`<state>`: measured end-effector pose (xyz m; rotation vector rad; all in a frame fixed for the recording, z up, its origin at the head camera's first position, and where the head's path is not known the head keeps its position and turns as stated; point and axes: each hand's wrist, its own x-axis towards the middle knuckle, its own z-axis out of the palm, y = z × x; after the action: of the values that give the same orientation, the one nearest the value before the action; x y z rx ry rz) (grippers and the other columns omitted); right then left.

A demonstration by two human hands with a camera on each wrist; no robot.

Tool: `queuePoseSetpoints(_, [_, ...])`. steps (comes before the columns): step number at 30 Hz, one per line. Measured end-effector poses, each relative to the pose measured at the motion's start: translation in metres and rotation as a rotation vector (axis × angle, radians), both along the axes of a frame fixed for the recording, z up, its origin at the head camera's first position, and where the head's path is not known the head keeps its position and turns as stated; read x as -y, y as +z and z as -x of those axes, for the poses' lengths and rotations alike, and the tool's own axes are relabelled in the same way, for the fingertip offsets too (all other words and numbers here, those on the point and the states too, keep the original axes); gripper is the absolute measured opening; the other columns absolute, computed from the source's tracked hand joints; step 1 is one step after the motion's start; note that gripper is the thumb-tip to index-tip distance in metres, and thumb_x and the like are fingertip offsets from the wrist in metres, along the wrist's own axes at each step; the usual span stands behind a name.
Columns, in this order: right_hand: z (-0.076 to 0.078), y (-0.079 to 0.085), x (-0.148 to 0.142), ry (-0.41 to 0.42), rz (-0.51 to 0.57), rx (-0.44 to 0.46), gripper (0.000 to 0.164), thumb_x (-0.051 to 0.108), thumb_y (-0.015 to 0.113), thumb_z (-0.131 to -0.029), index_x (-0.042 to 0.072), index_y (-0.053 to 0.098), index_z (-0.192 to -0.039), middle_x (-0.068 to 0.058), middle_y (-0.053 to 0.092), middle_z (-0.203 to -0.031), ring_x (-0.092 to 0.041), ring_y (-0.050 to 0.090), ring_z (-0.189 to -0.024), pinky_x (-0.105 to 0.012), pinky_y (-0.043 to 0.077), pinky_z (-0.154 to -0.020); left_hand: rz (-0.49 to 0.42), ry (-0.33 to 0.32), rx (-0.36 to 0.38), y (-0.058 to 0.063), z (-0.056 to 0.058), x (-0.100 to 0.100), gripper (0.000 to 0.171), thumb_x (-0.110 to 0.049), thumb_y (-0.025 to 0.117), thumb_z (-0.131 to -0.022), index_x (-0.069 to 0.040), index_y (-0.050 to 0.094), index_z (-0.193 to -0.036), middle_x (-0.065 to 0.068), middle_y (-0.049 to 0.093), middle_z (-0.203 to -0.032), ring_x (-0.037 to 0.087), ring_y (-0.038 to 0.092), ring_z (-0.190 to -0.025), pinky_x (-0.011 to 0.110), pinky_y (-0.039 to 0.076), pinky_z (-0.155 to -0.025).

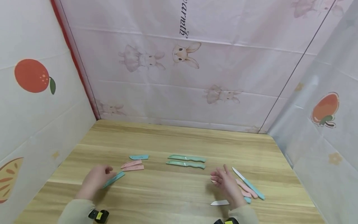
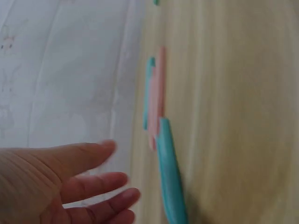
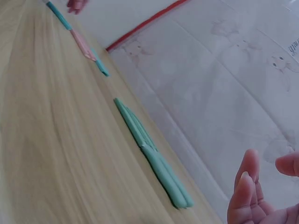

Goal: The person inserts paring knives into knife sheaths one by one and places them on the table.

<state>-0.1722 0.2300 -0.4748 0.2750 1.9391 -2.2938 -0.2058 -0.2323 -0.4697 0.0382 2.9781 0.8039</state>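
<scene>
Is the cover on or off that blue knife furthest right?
Off: the blue knife shows its bare, pale blade.

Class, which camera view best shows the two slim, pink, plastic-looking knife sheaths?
The head view: both pink sheaths are distinguishable, marked faces visible. The left wrist view shows them blurred, overlapping; the right wrist view, small, distant.

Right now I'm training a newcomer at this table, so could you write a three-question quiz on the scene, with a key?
1. How many sheathed green paring knives lie side by side?
2. True or false: the left hand holds nothing.
3. Which colour is the knife sheath nearest the left hand: (a) pink, (b) turquoise, (c) white?

Key: 1. Two. 2. True; its thumb and fingers are spread apart. 3. (b) turquoise.
</scene>
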Motion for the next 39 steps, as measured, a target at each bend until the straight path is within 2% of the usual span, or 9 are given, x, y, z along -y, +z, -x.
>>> queuePoseSetpoints(4, [-0.004, 0.008, -0.02, -0.044, -0.032, 0.005, 0.073, 0.028, 0.04, -0.1, 0.004, -0.012, -0.147, -0.006, 0.053, -0.108, -0.009, 0.056, -0.084, -0.019, 0.049, -0.075, 0.025, 0.007, 0.088, -0.005, 0.0, 0.003, 0.028, -0.023, 0.068, -0.083, 0.003, 0.063, -0.094, 0.008, 0.061, -0.083, 0.023, 0.054, -0.074, 0.04, 0.047, -0.064])
queuePoseSetpoints(8, [-0.004, 0.013, -0.039, -0.138, -0.073, -0.001, 0.061, 0.03, 0.041, -0.101, 0.003, 0.011, -0.147, 0.001, 0.056, -0.099, -0.006, 0.056, -0.082, -0.019, 0.049, -0.074, 0.025, 0.018, 0.127, -0.005, 0.001, 0.001, 0.024, -0.025, 0.069, -0.082, -0.003, 0.06, -0.086, 0.004, 0.056, -0.077, 0.02, 0.049, -0.069, 0.034, 0.043, -0.058])
queuePoseSetpoints(12, [-0.007, 0.014, -0.054, -0.164, -0.154, -0.013, 0.038, 0.021, 0.04, -0.101, -0.001, 0.035, -0.13, 0.002, 0.057, -0.097, -0.006, 0.057, -0.083, -0.02, 0.05, -0.074, 0.04, 0.023, 0.147, -0.002, 0.0, 0.0, 0.024, -0.024, 0.069, -0.081, -0.002, 0.06, -0.086, 0.006, 0.057, -0.08, 0.021, 0.05, -0.07, 0.035, 0.043, -0.058])
queuePoseSetpoints(15, [-0.013, 0.014, -0.064, -0.093, -0.327, -0.022, 0.027, 0.013, 0.045, -0.098, -0.008, 0.046, -0.116, -0.003, 0.061, -0.097, -0.01, 0.058, -0.084, -0.024, 0.052, -0.074, 0.052, 0.018, 0.15, -0.002, 0.0, -0.001, 0.024, -0.023, 0.07, -0.081, -0.001, 0.061, -0.086, 0.006, 0.058, -0.08, 0.021, 0.05, -0.07, 0.034, 0.043, -0.058])
queuePoseSetpoints(20, [-0.023, 0.01, -0.077, 0.189, -0.684, -0.121, 0.02, 0.01, 0.062, -0.089, -0.007, 0.059, -0.1, -0.01, 0.064, -0.091, -0.018, 0.059, -0.082, -0.028, 0.051, -0.07, 0.056, 0.011, 0.135, -0.002, 0.002, -0.002, 0.019, -0.019, 0.07, -0.081, -0.004, 0.06, -0.083, 0.005, 0.055, -0.077, 0.02, 0.048, -0.067, 0.031, 0.04, -0.055])
queuePoseSetpoints(23, [-0.024, 0.004, -0.082, 0.321, -0.798, -0.222, 0.017, 0.009, 0.067, -0.084, -0.003, 0.062, -0.094, -0.007, 0.063, -0.086, -0.015, 0.057, -0.078, -0.025, 0.048, -0.067, 0.061, 0.016, 0.136, -0.003, 0.002, -0.003, 0.017, -0.017, 0.069, -0.081, -0.004, 0.059, -0.08, 0.004, 0.054, -0.075, 0.02, 0.048, -0.066, 0.03, 0.039, -0.054])
queuePoseSetpoints(25, [-0.025, 0.0, -0.084, 0.376, -0.821, -0.26, 0.016, 0.007, 0.069, -0.081, -0.002, 0.062, -0.092, -0.004, 0.061, -0.082, -0.011, 0.055, -0.075, -0.023, 0.047, -0.065, 0.06, 0.022, 0.142, -0.003, 0.001, -0.003, 0.016, -0.016, 0.069, -0.081, -0.004, 0.059, -0.08, 0.005, 0.053, -0.074, 0.02, 0.048, -0.066, 0.03, 0.039, -0.054])
queuePoseSetpoints(30, [-0.029, -0.009, -0.085, 0.429, -0.878, -0.269, 0.019, 0.01, 0.073, -0.077, 0.002, 0.061, -0.089, 0.001, 0.05, -0.073, -0.005, 0.044, -0.063, -0.022, 0.039, -0.056, 0.03, -0.005, 0.155, -0.006, 0.001, -0.003, 0.016, -0.016, 0.07, -0.081, -0.004, 0.061, -0.081, 0.004, 0.056, -0.077, 0.02, 0.05, -0.069, 0.033, 0.043, -0.058])
queuePoseSetpoints(39, [-0.032, -0.015, -0.088, 0.437, -0.989, -0.293, 0.023, 0.014, 0.076, -0.074, 0.005, 0.063, -0.09, 0.002, 0.048, -0.071, -0.004, 0.041, -0.061, -0.022, 0.037, -0.054, -0.054, -0.064, 0.145, -0.007, -0.001, -0.001, 0.013, -0.016, 0.067, -0.084, -0.006, 0.06, -0.082, 0.002, 0.054, -0.076, 0.018, 0.049, -0.071, 0.032, 0.043, -0.06])
